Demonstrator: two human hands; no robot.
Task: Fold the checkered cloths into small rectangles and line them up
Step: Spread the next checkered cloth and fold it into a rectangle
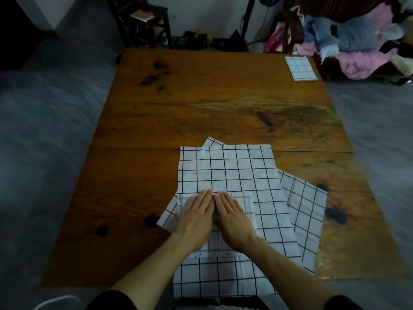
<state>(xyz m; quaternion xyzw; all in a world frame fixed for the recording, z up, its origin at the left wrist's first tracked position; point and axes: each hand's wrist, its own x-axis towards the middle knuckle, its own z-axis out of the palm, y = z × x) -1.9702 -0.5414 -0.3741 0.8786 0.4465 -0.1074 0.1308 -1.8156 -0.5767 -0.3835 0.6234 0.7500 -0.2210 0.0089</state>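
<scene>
On spread cloths [234,171], both hands [196,218] press a folded cloth [247,203].

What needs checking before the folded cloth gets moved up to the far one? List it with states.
1. Both hands flat on the folded cloth: left hand and right hand press it: ok.
2. Fold is a small rectangle: ok.
3. Edges aligned: cannot tell, hands cover it.
4. Finished cloth sits at the table's far right corner: ok.
5. Unfolded cloths underneath remain: not ok.

Home room: worn wooden table [201,90], clothes heap [357,41] (back right), dark chair [145,23].
</scene>
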